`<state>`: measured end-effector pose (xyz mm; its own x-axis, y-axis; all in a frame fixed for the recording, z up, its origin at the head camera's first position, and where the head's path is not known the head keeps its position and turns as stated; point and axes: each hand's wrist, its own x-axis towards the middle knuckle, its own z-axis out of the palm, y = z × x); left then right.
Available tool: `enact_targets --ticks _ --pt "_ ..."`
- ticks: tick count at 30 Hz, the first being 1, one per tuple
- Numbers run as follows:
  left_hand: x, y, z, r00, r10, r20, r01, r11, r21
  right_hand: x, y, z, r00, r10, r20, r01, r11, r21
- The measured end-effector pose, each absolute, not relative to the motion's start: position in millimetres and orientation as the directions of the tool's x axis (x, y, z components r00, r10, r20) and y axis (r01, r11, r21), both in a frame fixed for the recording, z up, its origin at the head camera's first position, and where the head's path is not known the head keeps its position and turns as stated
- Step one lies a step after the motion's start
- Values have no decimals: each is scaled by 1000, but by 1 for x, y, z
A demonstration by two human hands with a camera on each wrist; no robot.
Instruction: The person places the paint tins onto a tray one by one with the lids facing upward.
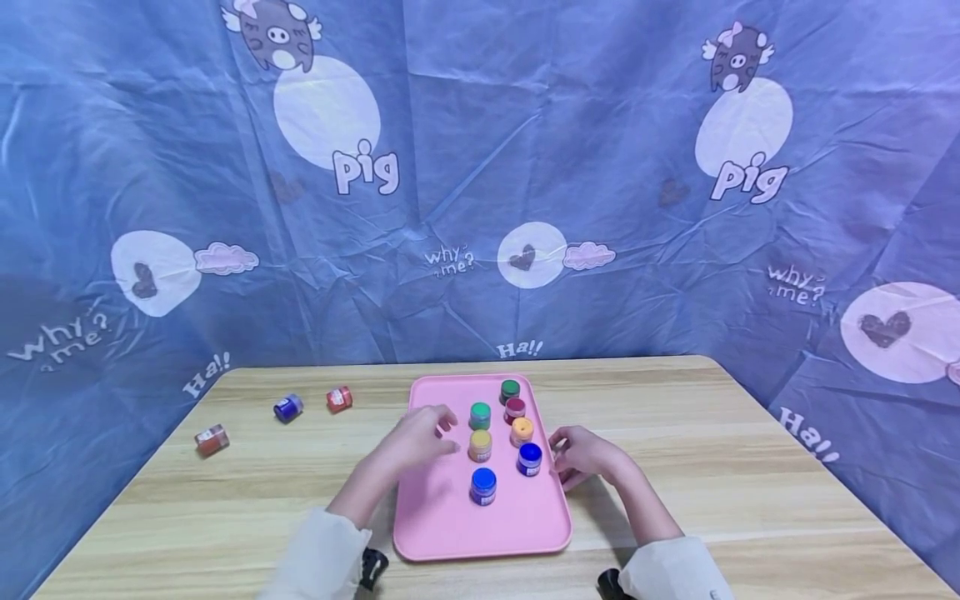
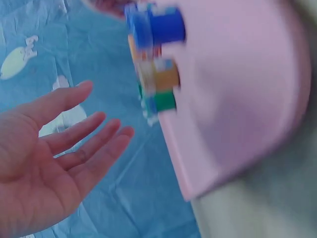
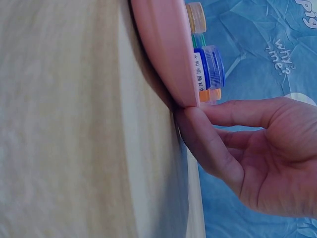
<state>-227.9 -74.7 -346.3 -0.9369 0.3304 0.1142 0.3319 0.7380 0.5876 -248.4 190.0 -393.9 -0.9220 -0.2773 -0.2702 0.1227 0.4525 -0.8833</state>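
A pink tray (image 1: 525,529) of jars (image 1: 481,445) reaches near the table's (image 1: 720,467) rear edge. The right hand (image 1: 588,454) pinches its right edge; the left hand (image 1: 420,437), loosely spread and holding nothing, hovers over its left side. A blue jar (image 3: 213,68) bears Chinese characters; the backdrop (image 1: 465,183) reads "pig", "why me?", "Ha!!"

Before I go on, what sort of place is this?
Probably a makeshift craft or filming corner indoors: a printed blue cloth hangs behind a wood-grain table, and a pink tray holds small colored jars that look like paint.
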Motion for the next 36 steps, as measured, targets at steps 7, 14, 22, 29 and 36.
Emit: enact_targets --ticks 7,14,22,29,36 --pt "-258 -104 -327 -940 244 238 333 801 497 -248 189 -393 -922 -262 -285 137 467 -874" --pt "-287 -141 -327 -952 133 274 247 866 434 -247 190 -393 -919 -279 -280 124 468 -875" --pt "-298 -175 -348 -961 33 273 145 905 400 -248 190 -393 -919 -269 -287 142 452 -880" --pt "-307 -201 -357 -980 -7 200 62 938 340 -248 189 -394 -920 -267 -286 151 431 -890" --pt "-312 -217 -371 -980 26 197 84 952 294 -249 188 -393 -924 -249 -290 156 448 -880"
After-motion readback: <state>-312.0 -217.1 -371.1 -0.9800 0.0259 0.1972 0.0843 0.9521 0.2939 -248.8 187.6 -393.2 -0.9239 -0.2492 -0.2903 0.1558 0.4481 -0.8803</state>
